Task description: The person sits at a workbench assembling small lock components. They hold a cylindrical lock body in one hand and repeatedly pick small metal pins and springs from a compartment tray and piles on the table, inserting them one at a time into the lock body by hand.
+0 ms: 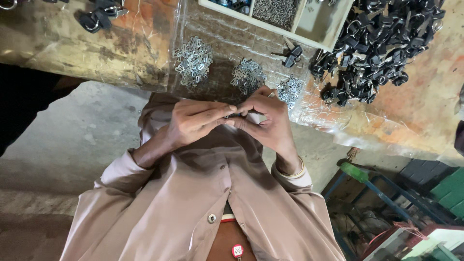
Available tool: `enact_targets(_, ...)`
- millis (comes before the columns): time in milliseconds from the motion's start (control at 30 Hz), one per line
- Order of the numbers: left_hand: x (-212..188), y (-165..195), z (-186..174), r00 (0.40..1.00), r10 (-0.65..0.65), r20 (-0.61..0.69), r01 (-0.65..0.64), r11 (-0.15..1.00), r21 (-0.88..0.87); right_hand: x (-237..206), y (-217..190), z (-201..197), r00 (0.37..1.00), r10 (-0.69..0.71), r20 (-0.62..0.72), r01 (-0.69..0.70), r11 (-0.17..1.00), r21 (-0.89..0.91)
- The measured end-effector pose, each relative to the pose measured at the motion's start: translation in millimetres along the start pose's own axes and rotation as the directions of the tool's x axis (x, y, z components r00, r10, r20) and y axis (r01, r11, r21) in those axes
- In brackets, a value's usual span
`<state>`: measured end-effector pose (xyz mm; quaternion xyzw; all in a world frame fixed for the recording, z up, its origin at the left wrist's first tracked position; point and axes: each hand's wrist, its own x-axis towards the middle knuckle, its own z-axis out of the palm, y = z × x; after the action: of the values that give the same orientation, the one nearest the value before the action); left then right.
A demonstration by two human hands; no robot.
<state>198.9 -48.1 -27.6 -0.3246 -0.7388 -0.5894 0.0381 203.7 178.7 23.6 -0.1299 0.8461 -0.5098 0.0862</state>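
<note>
My left hand [193,123] and my right hand [268,121] meet fingertip to fingertip just in front of my chest, at the near edge of the worktable [96,48]. Together they pinch a small dark metal part [237,115], mostly hidden by the fingers. A bangle sits on my right wrist. On the table just beyond the hands lie three small heaps of silver metal clips [193,60], [247,75], [290,89].
A large pile of black strap pieces with rings [382,43] lies at the right. A wooden compartment tray [314,41] with small metal parts stands at the back. More black pieces [99,14] lie at the back left. A blue metal frame [386,193] and green crates [452,193] stand on the floor at the right.
</note>
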Motion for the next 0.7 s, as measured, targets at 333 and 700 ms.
enact_targets(333,9.3,3.2,-5.8,0.999,0.046,-0.014,-0.046,0.998,0.054,-2.1,3.2,-10.0,0.998,-0.022,0.067,0.011,0.987,0.161)
enact_targets(700,21.7,14.2,-14.9,0.998,-0.010,-0.061,0.012,0.999,0.033,28.4,14.8,-57.9,0.948,-0.103,-0.303,-0.121,0.762,-0.637)
